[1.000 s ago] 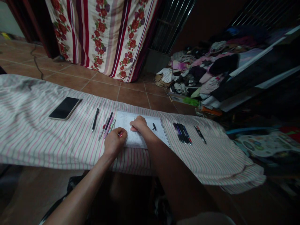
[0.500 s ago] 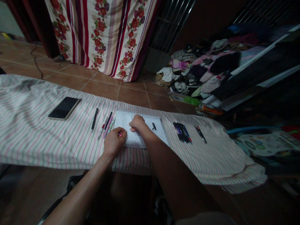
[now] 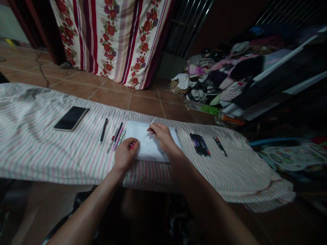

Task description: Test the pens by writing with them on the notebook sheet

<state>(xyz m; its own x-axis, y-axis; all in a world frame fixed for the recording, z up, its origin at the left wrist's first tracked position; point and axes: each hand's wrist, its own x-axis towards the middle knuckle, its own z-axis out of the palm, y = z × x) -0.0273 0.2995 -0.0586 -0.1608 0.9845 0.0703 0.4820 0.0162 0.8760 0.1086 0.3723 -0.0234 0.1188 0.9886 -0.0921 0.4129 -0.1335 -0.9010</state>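
A spiral notebook [image 3: 153,149] lies under both hands on the striped cloth. My left hand [image 3: 126,153] is closed at its lower left, with a small pink pen part [image 3: 132,145] showing between thumb and fingers; the rest of it is hidden. Over the upper middle of the page, my right hand [image 3: 160,134] pinches a thin, pale pen refill [image 3: 152,123] that points up and to the right. Just left of the notebook are several pens, among them a pink pen [image 3: 117,140], and a black pen [image 3: 103,131] lies farther left.
A phone [image 3: 71,118] rests on the left of the striped cloth [image 3: 84,149]. Several dark pens [image 3: 200,144] lie together right of the notebook, with a single pen [image 3: 220,146] beyond. Behind are a floral curtain [image 3: 109,41] and a heap of clothes [image 3: 217,75].
My right hand has turned and shifted right, and the pale refill now shows in its fingers. It covers the small black piece seen on the notebook before. My left hand has barely moved.
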